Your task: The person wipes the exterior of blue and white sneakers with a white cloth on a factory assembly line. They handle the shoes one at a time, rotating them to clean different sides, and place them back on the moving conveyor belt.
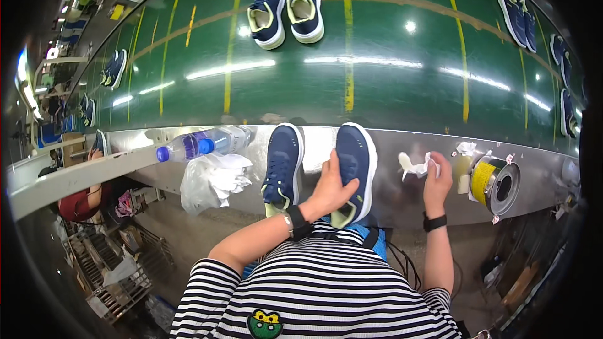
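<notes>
We judge the step in hand to be steadying and wiping the navy lace-up shoe with a white sole [362,172], upright on the grey metal ledge [402,204], its toe toward the green belt [408,94]; the next move calls for bringing the crumpled white cloth or tissue [414,167] across to it. We find the left hand [330,189] against its inner side, thumb spread from fingers, clamping force undeterminable. The right hand [438,179], fingers drawn together, pinches the white piece.
</notes>
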